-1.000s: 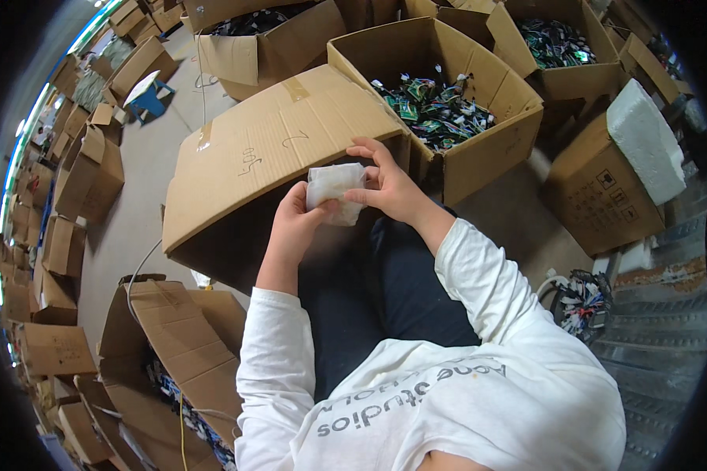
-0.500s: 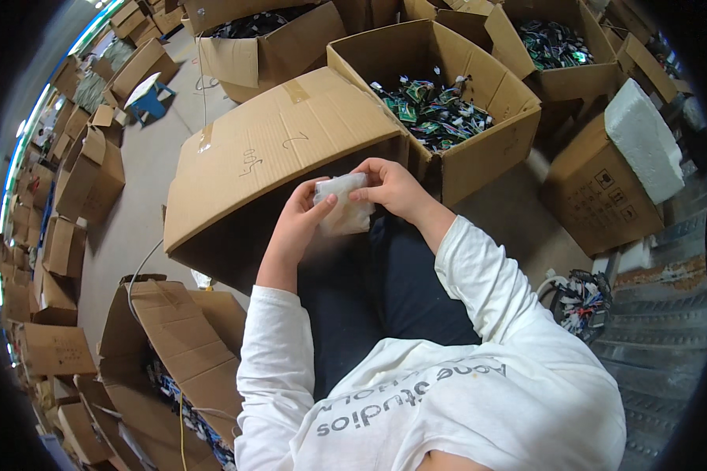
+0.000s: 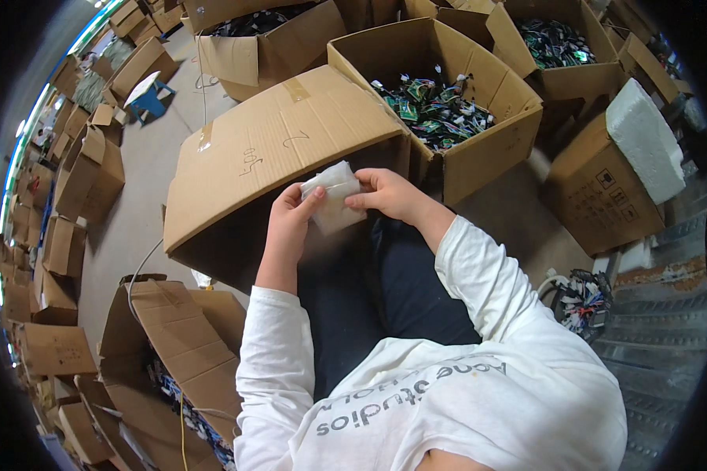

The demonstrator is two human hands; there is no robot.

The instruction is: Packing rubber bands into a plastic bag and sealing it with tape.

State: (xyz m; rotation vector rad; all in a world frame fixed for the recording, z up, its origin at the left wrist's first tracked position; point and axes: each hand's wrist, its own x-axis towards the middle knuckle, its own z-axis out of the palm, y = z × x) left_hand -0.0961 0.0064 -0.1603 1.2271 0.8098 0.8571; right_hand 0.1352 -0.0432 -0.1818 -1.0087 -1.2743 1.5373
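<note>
Between my two hands is a small, whitish, translucent plastic packet (image 3: pixel 334 192), held above my lap. My left hand (image 3: pixel 291 210) pinches its left edge, thumb on top. On its right side, my right hand (image 3: pixel 389 195) grips it with the thumb pressed over the face and the fingers behind. What lies inside the packet cannot be made out. Just beyond my hands stands a large cardboard box (image 3: pixel 283 129) whose dark open side faces my legs; it bears handwritten marks.
Behind it, an open carton (image 3: pixel 491 137) holds a heap of green circuit boards with wires (image 3: pixel 440 114). A carton topped with white foam (image 3: pixel 644 141) stands at right, near a wire bundle (image 3: pixel 581 302). At lower left is another open box (image 3: pixel 184 330) with wired parts.
The packet has tilted and shifted slightly left, with one corner now pointing up. My left hand has moved a little left along with it. Both hands keep their hold.
</note>
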